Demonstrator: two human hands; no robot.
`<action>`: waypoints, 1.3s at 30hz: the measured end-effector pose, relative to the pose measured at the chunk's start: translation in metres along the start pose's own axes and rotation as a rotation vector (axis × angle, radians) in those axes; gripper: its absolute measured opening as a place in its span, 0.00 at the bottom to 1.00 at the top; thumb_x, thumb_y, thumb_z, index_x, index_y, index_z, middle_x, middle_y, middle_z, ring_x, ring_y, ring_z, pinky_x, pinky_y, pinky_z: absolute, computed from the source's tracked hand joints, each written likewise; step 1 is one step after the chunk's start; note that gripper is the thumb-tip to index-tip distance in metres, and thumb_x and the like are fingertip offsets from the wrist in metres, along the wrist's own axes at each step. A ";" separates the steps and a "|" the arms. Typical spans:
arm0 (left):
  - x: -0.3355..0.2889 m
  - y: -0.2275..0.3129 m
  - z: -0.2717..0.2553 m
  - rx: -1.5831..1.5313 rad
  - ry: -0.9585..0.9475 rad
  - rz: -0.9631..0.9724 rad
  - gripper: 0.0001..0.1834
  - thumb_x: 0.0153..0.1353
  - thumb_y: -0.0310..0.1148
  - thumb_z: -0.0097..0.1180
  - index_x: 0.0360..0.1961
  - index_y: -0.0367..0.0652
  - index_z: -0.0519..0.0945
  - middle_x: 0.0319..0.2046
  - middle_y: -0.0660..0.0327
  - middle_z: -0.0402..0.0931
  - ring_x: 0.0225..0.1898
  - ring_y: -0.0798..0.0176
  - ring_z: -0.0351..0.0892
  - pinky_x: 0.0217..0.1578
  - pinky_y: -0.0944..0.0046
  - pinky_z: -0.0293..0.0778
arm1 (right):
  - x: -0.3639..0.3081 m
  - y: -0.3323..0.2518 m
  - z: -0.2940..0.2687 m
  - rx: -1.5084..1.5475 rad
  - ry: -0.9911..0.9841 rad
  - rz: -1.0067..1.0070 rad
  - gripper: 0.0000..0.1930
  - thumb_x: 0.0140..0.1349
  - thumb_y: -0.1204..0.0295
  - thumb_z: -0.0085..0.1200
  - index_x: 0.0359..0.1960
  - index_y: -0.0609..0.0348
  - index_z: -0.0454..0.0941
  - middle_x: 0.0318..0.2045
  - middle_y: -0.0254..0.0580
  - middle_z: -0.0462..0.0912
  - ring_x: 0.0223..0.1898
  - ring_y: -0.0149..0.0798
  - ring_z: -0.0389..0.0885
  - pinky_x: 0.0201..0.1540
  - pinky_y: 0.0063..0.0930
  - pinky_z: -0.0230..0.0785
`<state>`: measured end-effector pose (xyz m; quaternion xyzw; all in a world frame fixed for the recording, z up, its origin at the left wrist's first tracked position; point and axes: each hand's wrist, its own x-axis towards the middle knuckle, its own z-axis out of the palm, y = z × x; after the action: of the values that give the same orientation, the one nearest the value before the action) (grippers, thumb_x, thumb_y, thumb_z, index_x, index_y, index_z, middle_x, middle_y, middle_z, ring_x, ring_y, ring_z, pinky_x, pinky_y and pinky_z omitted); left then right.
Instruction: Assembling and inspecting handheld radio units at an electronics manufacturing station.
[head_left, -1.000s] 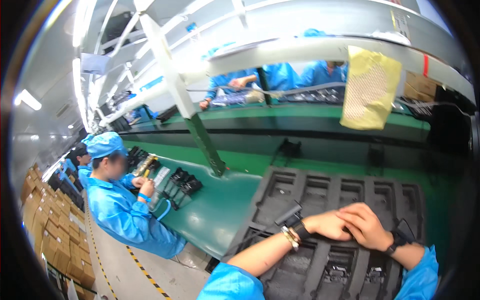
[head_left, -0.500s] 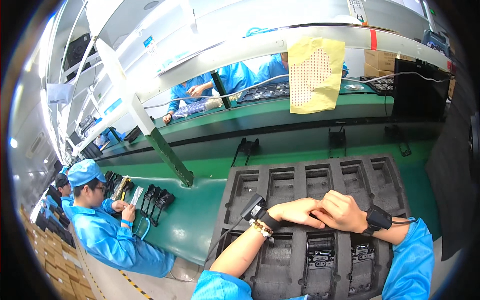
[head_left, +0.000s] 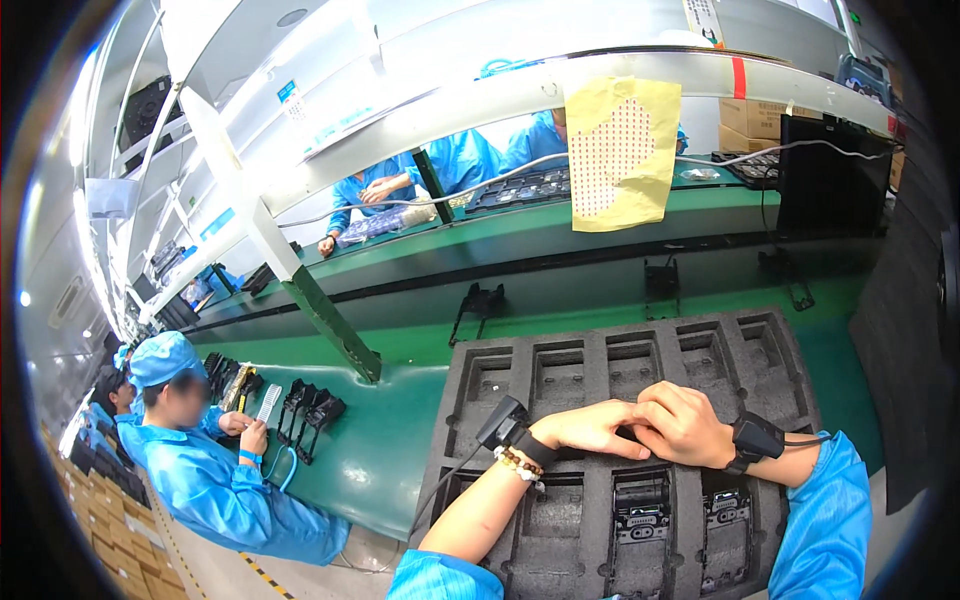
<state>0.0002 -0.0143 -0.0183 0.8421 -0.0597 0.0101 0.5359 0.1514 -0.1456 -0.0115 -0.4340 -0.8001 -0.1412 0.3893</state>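
Observation:
Over a dark grey foam tray (head_left: pixel 590 465), my two hands meet. My left hand (head_left: pixel 592 428) reaches in from the left, its thumb showing and most of its fingers hidden under the other hand. My right hand (head_left: pixel 685 425) is closed, its bent fingers lying over the fingers of the left. No part shows between them. Below the hands, a black device part (head_left: pixel 641 520) with a metallic strip lies in a tray pocket. Another black part (head_left: pixel 726 515) lies in the pocket to its right. Each wrist carries a strapped black module with a cable.
Left of the tray, a co-worker (head_left: pixel 205 470) in blue handles a light strip (head_left: pixel 268 403) beside black brackets (head_left: pixel 318 410) on the green bench (head_left: pixel 400 450). A white-green post (head_left: pixel 330 325) rises beyond. A yellow sheet (head_left: pixel 622 160) hangs from the rail; a dark monitor (head_left: pixel 830 180) stands right.
My view shifts slightly, so the background moves a little left. My hands stay together over the tray with almost the same pose.

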 end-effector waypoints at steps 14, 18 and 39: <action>0.003 0.011 -0.004 0.188 -0.096 -0.032 0.20 0.57 0.42 0.63 0.37 0.33 0.82 0.41 0.49 0.81 0.43 0.50 0.81 0.47 0.57 0.73 | -0.006 0.003 0.002 0.037 -0.139 -0.012 0.06 0.53 0.74 0.59 0.25 0.56 0.72 0.19 0.37 0.76 0.20 0.39 0.80 0.20 0.31 0.71; 0.003 0.014 -0.005 0.233 -0.118 -0.062 0.20 0.57 0.42 0.64 0.38 0.33 0.81 0.43 0.49 0.79 0.45 0.50 0.80 0.48 0.57 0.73 | -0.007 0.003 0.002 0.052 -0.146 -0.027 0.07 0.54 0.74 0.58 0.24 0.55 0.71 0.16 0.37 0.76 0.18 0.39 0.79 0.18 0.32 0.70; 0.002 0.005 -0.001 0.167 -0.085 -0.023 0.16 0.57 0.39 0.65 0.37 0.35 0.82 0.39 0.52 0.81 0.43 0.54 0.80 0.47 0.59 0.72 | -0.008 0.002 0.003 0.027 -0.156 -0.035 0.05 0.56 0.73 0.57 0.28 0.55 0.72 0.17 0.37 0.77 0.19 0.39 0.80 0.19 0.32 0.71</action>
<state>0.0014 -0.0159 -0.0135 0.8843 -0.0715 -0.0268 0.4607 0.1542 -0.1472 -0.0199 -0.4243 -0.8373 -0.1027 0.3291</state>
